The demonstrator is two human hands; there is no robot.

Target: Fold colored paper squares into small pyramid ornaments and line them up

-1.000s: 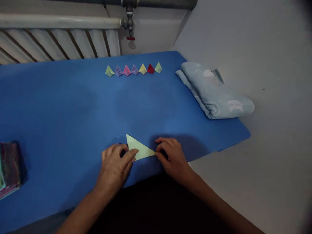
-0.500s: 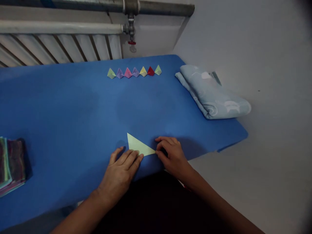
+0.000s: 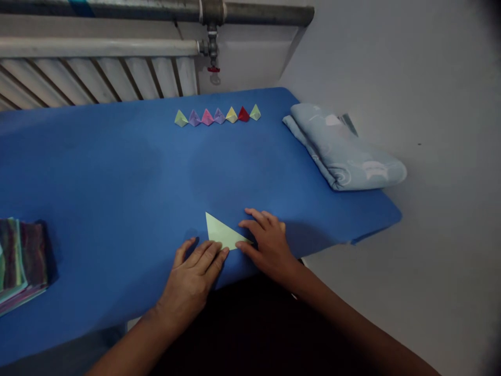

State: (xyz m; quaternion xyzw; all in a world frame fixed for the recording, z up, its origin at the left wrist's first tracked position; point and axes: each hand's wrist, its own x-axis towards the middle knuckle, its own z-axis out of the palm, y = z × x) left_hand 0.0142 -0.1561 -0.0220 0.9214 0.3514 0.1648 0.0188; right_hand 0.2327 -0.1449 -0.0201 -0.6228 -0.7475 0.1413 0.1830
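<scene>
A pale green sheet of origami paper (image 3: 224, 233), folded to a triangle, lies flat near the front edge of the blue table. On its lower left part rest the fingertips of my left hand (image 3: 191, 277), its fingers stretched out and pressing down. My right hand (image 3: 270, 245) is at the paper's right corner, thumb touching the lower edge and the other fingers spread above the corner. Neither hand is closed round the paper.
A row of small folded paper pieces (image 3: 219, 116) in several colours lies toward the back of the blue table (image 3: 117, 183). A folded light-blue cloth (image 3: 348, 151) sits at the right. Stacked coloured paper (image 3: 23, 261) is at the left, and a radiator (image 3: 97, 48) stands behind.
My right hand has opened from a pinch at the right corner and slid a little left along the paper. My left hand stays pressed on the paper.
</scene>
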